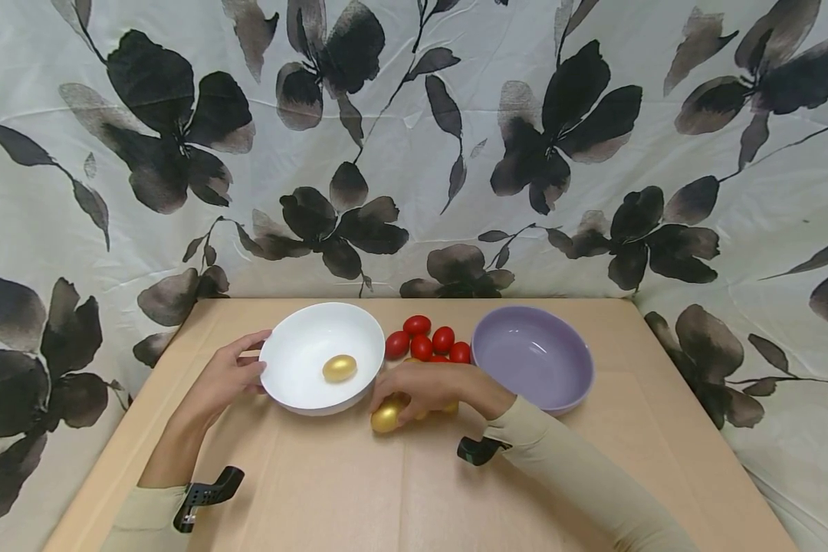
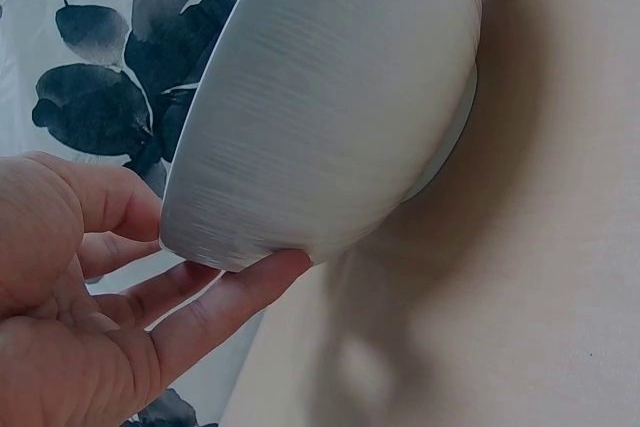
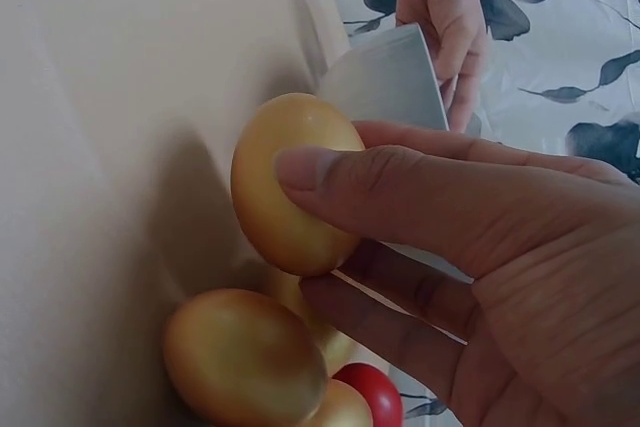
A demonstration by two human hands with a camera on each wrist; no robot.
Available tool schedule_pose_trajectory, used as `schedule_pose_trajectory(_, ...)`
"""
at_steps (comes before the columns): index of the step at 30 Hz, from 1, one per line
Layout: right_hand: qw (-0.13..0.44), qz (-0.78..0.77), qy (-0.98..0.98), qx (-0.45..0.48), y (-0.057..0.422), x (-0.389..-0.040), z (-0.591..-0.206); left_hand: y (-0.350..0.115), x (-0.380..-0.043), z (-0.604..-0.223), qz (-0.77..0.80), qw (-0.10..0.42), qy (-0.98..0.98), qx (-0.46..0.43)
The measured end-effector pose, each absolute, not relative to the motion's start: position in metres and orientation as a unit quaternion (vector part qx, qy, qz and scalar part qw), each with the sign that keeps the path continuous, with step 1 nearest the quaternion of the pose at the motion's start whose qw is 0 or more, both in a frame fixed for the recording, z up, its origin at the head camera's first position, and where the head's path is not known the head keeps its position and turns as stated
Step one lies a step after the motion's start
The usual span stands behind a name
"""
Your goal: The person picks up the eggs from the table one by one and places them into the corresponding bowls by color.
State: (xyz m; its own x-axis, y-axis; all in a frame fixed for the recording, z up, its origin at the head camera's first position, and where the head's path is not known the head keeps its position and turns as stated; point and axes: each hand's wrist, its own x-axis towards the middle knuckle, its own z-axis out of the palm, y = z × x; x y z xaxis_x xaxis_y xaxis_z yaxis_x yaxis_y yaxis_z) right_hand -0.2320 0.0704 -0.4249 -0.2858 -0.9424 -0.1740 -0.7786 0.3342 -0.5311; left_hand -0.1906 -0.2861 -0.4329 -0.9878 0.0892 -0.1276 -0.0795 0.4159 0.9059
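Note:
My right hand (image 1: 421,387) pinches a golden egg (image 3: 295,182) between thumb and fingers, in front of the white bowl's right side. My left hand (image 1: 231,376) holds the white bowl (image 1: 290,337) at its left edge; the left wrist view shows the fingers (image 2: 235,307) against its outer wall. Inside the bowl lies one golden egg (image 1: 340,368). More golden eggs (image 3: 245,357) sit below the held one in the right wrist view, partly hidden under my right hand in the head view.
Several red eggs (image 1: 421,347) lie grouped between the two bowls, some covered by my right hand. A purple bowl (image 1: 533,356) stands to the right, by my right forearm. The wooden table (image 1: 331,483) ends at a floral cloth (image 1: 421,153) behind.

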Motion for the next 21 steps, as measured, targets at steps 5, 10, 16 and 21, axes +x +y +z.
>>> schedule_pose_trajectory(5,0.233,-0.179,0.782,-0.549,0.0731,-0.2322,-0.4219,-0.2858,-0.1902,-0.4331,0.540,0.079,0.838,0.003)
schedule_pose_trajectory(10,0.232,-0.176,0.790,-0.540,0.0755,-0.2321,-0.4201,-0.2858,-0.1896,-0.4328,0.537,0.078,0.840,0.005)
schedule_pose_trajectory(16,0.234,-0.185,0.790,-0.536,0.0776,-0.2326,-0.4190,-0.2861,-0.1896,-0.4326,0.533,0.077,0.843,0.005)
schedule_pose_trajectory(21,0.248,-0.202,0.786,-0.528,0.0793,-0.2320,-0.4148,-0.2863,-0.1898,-0.4333,0.532,0.076,0.843,0.005)
